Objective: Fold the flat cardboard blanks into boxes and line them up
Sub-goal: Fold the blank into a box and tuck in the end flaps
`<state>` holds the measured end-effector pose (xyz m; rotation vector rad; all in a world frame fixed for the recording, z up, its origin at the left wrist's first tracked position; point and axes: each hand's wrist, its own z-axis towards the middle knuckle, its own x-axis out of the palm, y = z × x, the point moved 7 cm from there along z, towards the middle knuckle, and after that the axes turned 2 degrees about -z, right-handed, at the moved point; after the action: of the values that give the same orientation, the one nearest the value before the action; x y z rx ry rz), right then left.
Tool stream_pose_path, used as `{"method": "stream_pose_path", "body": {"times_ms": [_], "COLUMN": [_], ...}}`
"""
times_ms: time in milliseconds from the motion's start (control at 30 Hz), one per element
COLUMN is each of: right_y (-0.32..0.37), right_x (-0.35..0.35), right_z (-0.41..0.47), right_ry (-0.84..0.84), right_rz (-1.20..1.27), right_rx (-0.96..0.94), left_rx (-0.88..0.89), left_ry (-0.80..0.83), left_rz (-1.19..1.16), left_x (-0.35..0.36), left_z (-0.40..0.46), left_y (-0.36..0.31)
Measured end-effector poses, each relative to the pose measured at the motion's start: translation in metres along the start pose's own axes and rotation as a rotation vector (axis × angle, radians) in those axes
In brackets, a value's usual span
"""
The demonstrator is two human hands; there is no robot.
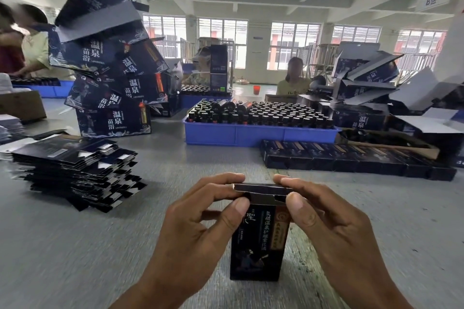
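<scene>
You've got the box (258, 241) upright on the table (401, 221), left hand (200, 221) and right hand (324, 218) both pinching its top flaps to tuck them shut.

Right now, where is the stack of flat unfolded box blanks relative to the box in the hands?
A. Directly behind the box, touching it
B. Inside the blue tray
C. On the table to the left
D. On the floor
C: the stack of flat blanks lies on the table left of the box held upright by both hands.
</scene>
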<state>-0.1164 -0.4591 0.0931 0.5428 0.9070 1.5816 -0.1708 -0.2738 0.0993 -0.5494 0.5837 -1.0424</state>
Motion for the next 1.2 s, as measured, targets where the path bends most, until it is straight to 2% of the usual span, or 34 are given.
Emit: {"method": "stream_pose_path", "body": {"times_ms": [267,567,767,1200], "right_y": [-0.0011,-0.0040,0.0003,-0.0073], "right_x": [0.0006,0.0001,0.0018,-0.0012], "right_z": [-0.0007,-0.0009,-0.0025,-0.0005], "right_ry": [-0.021,0.000,0.024,0.008], "right_rz": [0.022,0.012,-0.045,-0.101], "right_rx": [0.000,0.000,-0.055,-0.098], "left_rx": [-0.065,-0.081,0.079,0.207], "left_ry": [-0.048,-0.109,-0.044,0.028], "left_rz": [-0.146,-0.202,-0.026,0.077], "left_x": [-0.0006,-0.0010,-0.0025,-0.0041], "left_z": [0.0002,-0.0022,-0.0016,0.0036], "left_y": [-0.0010,0.0047,-0.0007,-0.0047]}}
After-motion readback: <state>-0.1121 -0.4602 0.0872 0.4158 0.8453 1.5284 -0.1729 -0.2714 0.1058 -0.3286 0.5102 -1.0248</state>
